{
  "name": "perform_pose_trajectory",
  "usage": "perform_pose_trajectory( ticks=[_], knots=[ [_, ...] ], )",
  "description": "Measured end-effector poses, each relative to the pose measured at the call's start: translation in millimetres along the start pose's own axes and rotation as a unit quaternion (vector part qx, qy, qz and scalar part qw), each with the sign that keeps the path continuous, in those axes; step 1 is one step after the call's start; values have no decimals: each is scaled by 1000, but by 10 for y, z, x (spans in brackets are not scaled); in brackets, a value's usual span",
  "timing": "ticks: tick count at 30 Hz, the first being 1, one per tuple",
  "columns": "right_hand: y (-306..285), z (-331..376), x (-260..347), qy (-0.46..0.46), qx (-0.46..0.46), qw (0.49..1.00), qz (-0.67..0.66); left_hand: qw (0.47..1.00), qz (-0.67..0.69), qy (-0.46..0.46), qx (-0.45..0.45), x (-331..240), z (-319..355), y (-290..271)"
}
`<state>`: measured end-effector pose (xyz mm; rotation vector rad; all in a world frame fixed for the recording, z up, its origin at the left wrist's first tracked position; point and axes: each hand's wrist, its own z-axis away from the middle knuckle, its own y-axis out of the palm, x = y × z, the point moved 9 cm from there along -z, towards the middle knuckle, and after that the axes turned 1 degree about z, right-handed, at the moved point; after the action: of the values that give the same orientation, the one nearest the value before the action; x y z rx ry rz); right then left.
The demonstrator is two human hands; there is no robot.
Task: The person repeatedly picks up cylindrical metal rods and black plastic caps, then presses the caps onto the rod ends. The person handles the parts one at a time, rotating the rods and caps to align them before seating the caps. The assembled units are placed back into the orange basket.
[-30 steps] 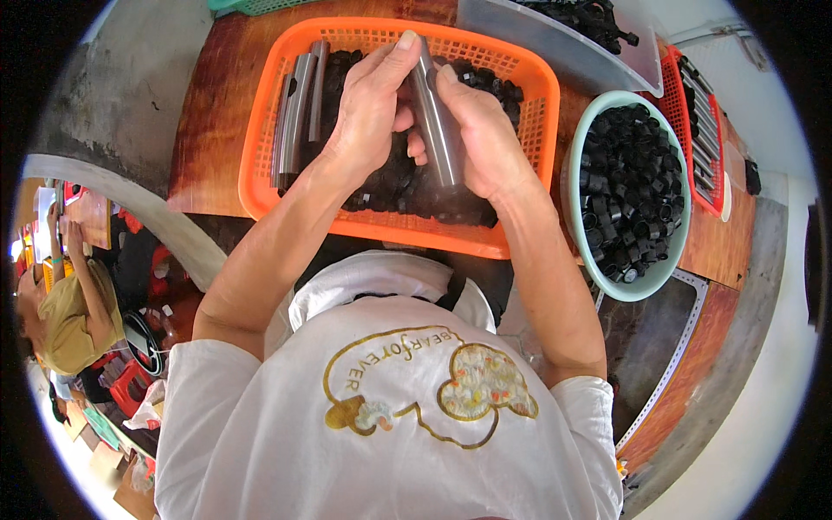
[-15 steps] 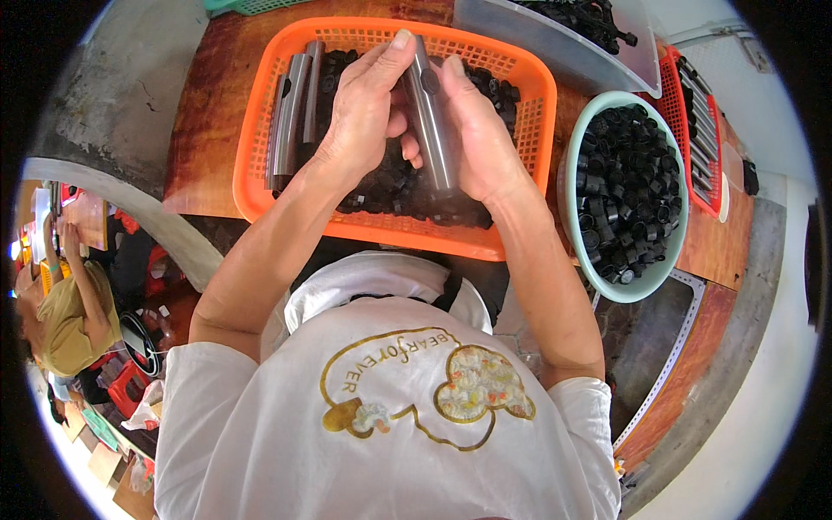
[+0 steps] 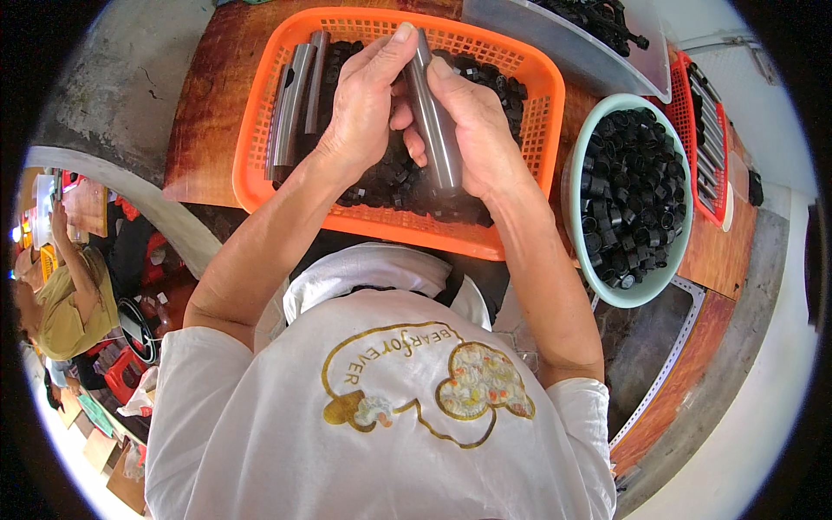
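A dark grey metal tube point(image 3: 433, 130) is held at a slant between my two hands, over the orange basket. My left hand point(image 3: 368, 104) grips its upper part, thumb tip by the top end and fingers curled behind. Along the tube's right side my right hand point(image 3: 481, 130) closes, its thumb lying on the upper part. Beneath them, the orange plastic basket point(image 3: 373, 227) contains a heap of small black plastic caps point(image 3: 394, 186). More grey tubes point(image 3: 295, 108) lean at the basket's left side.
To the right stands a pale green bowl point(image 3: 568, 204) full of black caps. Beyond it, a red basket point(image 3: 715, 204) holds several grey tubes. A clear bin point(image 3: 563, 43) with black parts sits at the back. Another person point(image 3: 78, 299) works at the far left.
The tube has turned in my hands: the dark hole near its top no longer shows. My right thumb has shifted onto the tube. The other person's arm has moved.
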<state>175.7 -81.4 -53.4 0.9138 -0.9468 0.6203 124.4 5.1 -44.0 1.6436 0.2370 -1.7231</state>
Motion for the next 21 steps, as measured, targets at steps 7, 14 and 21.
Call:
perform_pose_trajectory(
  ticks=[7,14,21],
  knots=[
    [53,-38,-1,-3,60,995,-74,1000,25,18,0,-87,18,15],
    [75,-6,-7,-3,61,996,-70,997,40,-62,-18,-92,93,24],
    [87,50,46,4,83,994,-69,998,37,-49,5,-134,87,95]
  ],
)
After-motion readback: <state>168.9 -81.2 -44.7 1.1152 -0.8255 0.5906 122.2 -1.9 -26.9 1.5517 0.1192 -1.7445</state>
